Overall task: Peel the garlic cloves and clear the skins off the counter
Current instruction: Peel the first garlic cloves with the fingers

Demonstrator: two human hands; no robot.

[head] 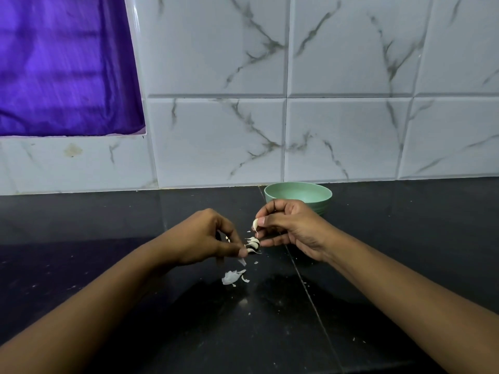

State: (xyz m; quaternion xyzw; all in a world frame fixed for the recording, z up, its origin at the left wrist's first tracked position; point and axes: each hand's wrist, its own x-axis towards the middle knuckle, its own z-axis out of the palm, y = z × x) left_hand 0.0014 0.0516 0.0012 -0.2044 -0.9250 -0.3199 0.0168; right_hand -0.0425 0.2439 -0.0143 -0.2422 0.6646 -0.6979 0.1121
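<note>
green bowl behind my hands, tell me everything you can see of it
The green bowl is small, round and pale mint, with a matte, plastic-like look and stepped ridges round its lower wall. It stands upright on the black counter, close to the marble-patterned wall tiles. The part of its inside that shows holds nothing. The right hand hides its lower left from the camera; whether they touch cannot be told.

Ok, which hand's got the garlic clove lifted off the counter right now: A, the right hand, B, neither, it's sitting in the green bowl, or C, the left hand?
A: the right hand pinches the garlic clove at its thumb tip, above the counter, while the left hand is lower, next to the loose skins.
</note>
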